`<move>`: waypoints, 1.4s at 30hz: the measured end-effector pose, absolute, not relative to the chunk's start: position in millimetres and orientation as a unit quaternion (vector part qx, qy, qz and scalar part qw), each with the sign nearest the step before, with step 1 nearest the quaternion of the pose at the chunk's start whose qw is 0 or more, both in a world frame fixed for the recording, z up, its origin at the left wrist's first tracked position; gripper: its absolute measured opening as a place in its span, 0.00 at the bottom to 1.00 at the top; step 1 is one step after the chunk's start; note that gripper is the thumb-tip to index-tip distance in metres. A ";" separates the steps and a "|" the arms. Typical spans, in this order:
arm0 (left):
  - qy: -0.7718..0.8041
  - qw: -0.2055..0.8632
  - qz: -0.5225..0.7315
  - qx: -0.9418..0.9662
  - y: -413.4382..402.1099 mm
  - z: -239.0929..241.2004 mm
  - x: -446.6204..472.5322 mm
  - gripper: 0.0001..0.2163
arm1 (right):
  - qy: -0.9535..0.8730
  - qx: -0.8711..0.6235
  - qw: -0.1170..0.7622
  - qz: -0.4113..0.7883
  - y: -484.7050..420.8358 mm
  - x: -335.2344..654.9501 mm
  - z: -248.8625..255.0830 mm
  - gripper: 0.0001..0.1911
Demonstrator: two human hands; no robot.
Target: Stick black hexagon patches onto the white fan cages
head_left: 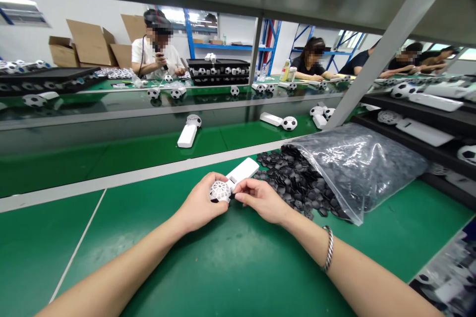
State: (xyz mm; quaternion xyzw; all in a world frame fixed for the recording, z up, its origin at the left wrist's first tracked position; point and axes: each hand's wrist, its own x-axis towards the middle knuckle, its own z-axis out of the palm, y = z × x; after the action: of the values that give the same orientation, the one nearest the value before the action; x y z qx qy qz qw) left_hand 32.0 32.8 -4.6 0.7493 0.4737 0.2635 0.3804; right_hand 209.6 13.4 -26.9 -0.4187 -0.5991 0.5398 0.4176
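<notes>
My left hand [201,201] is curled around the white, ball-shaped head of a small handheld fan [227,183], whose white handle points up and to the right. My right hand [260,198] pinches at the side of that head, fingers pressed together against it. Both hands hover just above the green table [208,262]. Right beside my right hand lies a pile of small black pieces [297,183] spilling from a clear plastic bag [357,168].
A green conveyor belt [111,156] runs across behind, carrying finished football-patterned fans [189,131]. Black trays [219,70] with more fans stand beyond, and dark shelves [424,124] hold others at right. Several people sit working at the far tables.
</notes>
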 end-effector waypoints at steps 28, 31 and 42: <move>0.465 0.305 0.265 0.788 31.8 -6.4 34.2 0.14 | -0.598 -0.418 0.432 0.530 15.2 199.4 -31.2 0.04; 0.460 0.300 0.265 0.793 32.2 -6.8 33.6 0.13 | -0.595 -0.427 0.431 0.527 14.6 198.1 -30.0 0.03; 0.457 0.319 0.261 0.788 32.4 -8.1 35.1 0.11 | -0.528 -0.462 0.459 0.546 20.2 191.3 -35.7 0.13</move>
State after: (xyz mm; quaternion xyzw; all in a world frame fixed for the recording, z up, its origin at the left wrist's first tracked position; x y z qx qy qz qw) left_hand 35.1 32.4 -8.1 0.7881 0.4570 0.2611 0.3191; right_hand 191.3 20.2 -35.7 -0.4616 -0.5281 0.5456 0.4587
